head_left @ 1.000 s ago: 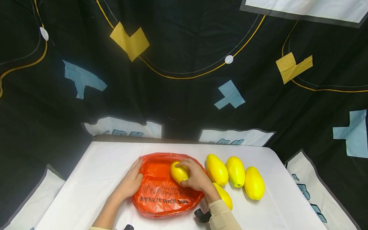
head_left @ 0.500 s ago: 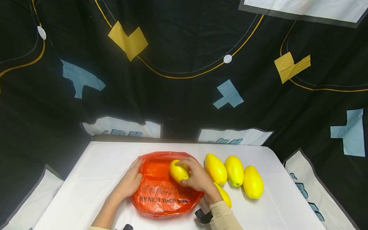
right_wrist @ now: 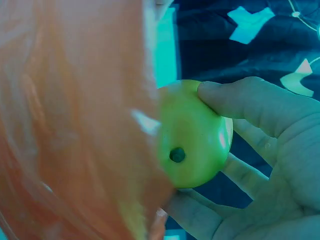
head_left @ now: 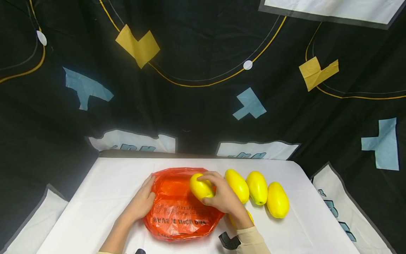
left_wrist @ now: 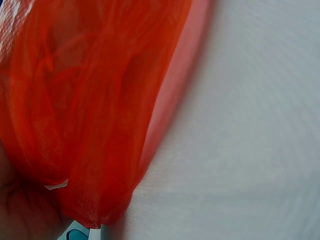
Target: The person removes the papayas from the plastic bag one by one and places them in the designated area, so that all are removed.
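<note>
A red plastic bag with dark printing lies open-mouthed on the white table. My left hand holds its left rim, fingers along the edge and thumb toward the bag. In the left wrist view part of that left hand shows low at the corner against the red plastic. My right hand grips a smooth yellow mango over the bag's right side, thumb and fingers around it. The right wrist view shows the mango's end with a dark dimple, partly hidden by the bag's side.
Right of the bag lie several more yellow mangoes, one partly covered by my right wrist. A black strap piece shows by the right sleeve. Behind the white table hangs a black patterned cloth.
My right hand and the mango have shifted slightly right, and more of the mango shows. The left hand stays at the bag's rim. The head view has drifted a little.
</note>
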The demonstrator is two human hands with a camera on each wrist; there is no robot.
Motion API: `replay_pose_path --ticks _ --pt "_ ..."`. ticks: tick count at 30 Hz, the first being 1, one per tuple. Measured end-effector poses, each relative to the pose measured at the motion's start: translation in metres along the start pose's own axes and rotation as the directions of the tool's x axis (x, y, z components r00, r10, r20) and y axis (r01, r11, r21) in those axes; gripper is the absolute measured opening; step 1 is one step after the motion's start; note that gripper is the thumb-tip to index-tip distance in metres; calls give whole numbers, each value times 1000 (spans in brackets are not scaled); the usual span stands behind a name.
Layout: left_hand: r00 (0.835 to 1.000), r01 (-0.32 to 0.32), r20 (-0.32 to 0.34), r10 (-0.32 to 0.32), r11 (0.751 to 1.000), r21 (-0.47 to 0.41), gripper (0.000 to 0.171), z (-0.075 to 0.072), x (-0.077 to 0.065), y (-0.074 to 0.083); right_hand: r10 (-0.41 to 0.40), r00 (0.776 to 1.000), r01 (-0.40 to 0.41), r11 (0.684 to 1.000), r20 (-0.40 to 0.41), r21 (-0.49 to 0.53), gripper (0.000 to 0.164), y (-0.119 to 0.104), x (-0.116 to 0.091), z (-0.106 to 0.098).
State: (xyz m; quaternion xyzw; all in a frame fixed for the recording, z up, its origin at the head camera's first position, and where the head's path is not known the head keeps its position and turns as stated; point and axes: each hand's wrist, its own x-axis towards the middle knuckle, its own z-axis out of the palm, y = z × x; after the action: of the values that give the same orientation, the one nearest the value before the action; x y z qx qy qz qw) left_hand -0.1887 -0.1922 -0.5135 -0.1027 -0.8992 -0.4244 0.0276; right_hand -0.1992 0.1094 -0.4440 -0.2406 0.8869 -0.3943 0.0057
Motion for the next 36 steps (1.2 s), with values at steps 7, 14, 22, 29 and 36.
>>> replay_pose_path --ticks 7,14,22,29,36 --pt "1000 1 3 -1 1000 -7 58 0 0 1 12 998 -12 1000 -65 -3 63 -5 -13 -17" --pt "1000 6 5 -6 1000 -12 58 0 0 2 4 989 -6 1000 -149 -13 65 -4 -23 -32" --pt "1000 -1 0 1 1000 -11 58 0 0 2 41 976 -34 999 -216 37 63 0 -37 -50" --pt "1000 -9 -3 9 1000 -11 58 1 -1 0 58 965 -49 998 -256 41 64 5 -49 -63" --pt "1000 -9 -7 9 1000 -9 58 2 -3 -1 95 953 -93 995 -288 21 65 12 -60 -73"
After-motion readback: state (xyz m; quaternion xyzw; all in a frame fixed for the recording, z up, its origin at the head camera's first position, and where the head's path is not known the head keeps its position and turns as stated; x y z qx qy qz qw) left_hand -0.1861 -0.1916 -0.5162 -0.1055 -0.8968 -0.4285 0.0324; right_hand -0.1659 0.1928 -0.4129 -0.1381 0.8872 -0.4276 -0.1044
